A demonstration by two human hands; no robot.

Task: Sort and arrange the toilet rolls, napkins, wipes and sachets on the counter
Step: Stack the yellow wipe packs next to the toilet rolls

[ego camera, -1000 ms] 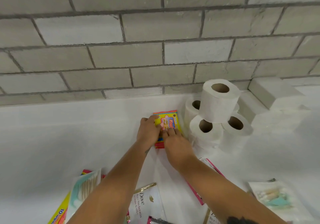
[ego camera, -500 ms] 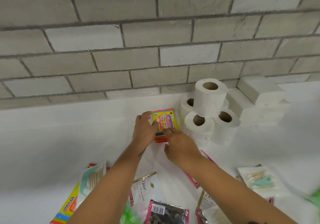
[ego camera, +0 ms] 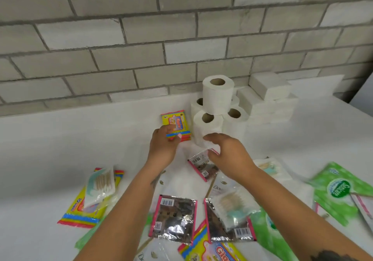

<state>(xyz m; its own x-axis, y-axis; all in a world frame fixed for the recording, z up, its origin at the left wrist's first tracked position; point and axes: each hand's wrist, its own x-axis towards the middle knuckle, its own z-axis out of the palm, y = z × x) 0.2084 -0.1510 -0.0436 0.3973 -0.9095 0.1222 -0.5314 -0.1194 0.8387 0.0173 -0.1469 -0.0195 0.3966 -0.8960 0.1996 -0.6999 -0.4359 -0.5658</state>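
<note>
Behind, grey brick wall; white counter (littered); both hands' fingers loose, empty.

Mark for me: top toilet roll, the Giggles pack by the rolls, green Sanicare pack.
top toilet roll (ego camera: 217, 99), head view, side wall
Giggles pack (ego camera: 177, 122), head view, printed front
green Sanicare pack (ego camera: 338, 190), head view, round logo
</note>
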